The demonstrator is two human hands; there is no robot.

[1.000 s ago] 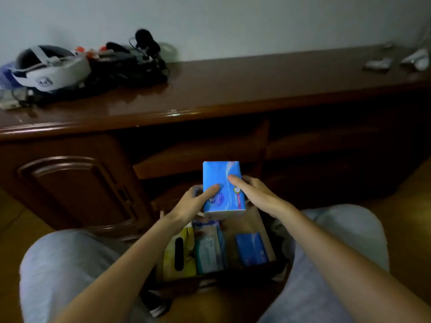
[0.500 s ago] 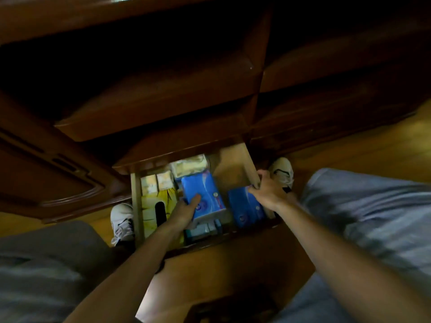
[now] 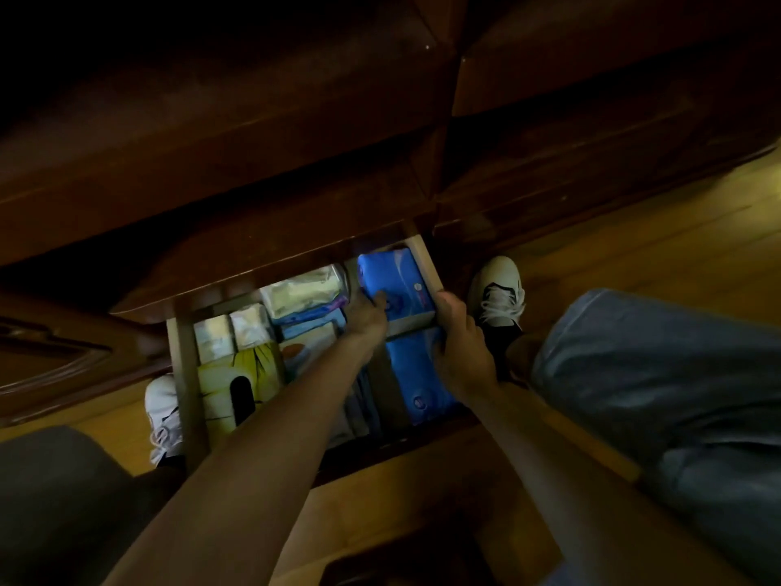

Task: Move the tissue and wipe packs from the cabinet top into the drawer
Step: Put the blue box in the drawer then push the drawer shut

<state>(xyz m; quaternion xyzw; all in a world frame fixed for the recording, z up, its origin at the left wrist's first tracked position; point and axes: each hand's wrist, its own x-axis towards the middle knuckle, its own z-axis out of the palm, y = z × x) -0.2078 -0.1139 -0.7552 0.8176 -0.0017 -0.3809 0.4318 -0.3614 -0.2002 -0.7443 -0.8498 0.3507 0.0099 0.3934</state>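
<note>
Tissue pack (image 3: 397, 285) between both hands, long axis seemingly toward drawer's (image 3: 186, 374) back.

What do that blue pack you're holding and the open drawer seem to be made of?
The blue rectangular tissue pack, held by the left hand and right hand, looks like glossy soft plastic wrap: it catches light. The brown open drawer looks like pale wood inside, with a darker varnished front; the dim light leaves this uncertain.

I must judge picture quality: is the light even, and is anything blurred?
Head view: light is uneven, the cabinet front nearly black, the drawer contents and floor lit; the blue tissue pack and both hands are soft; wide-angle bending curves the edges.
</note>
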